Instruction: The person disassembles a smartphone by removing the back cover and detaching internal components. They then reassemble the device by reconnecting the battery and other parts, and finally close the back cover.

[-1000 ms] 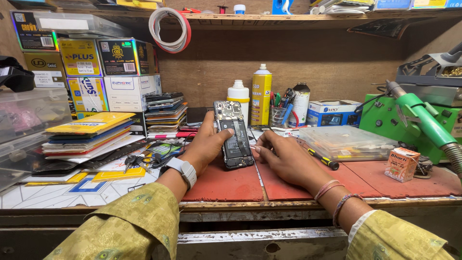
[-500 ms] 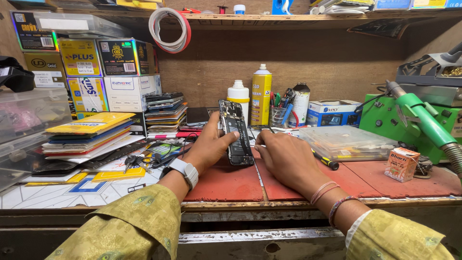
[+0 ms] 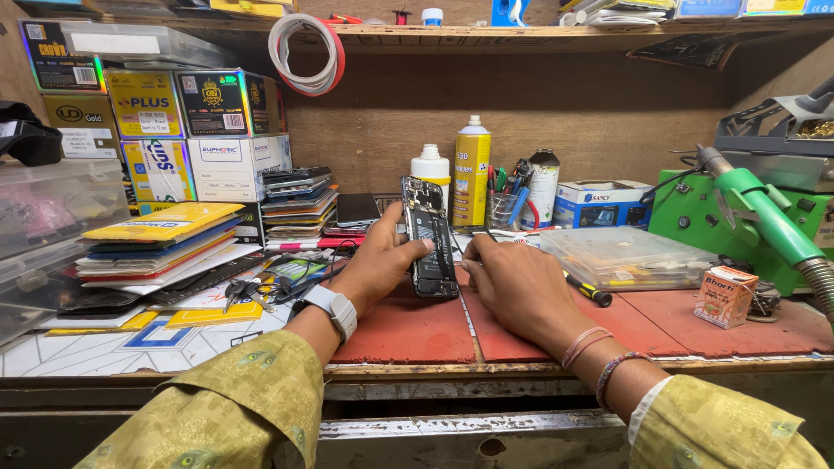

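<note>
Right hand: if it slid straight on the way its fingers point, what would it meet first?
Probably the opened phone that the left hand holds tilted up; the right hand points up-left, its fingertips close beside the phone's lower edge. Depth is unclear.

Right hand (image 3: pixel 512 291) hides its fingertips and any tool.

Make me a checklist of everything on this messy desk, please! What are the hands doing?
Surface: red mat on a worn wooden bench.
Job's things: opened phone, tilted up on its lower end.
Hands: left hand grips the phone's side; right hand rests on the mat beside it.
Clutter: yellow spray can, white bottle, clear parts box, screwdriver, stacked boxes, keys.
Cables: grey hose on the green tool.
Surroundings: shelf above, tape roll hanging.
</note>
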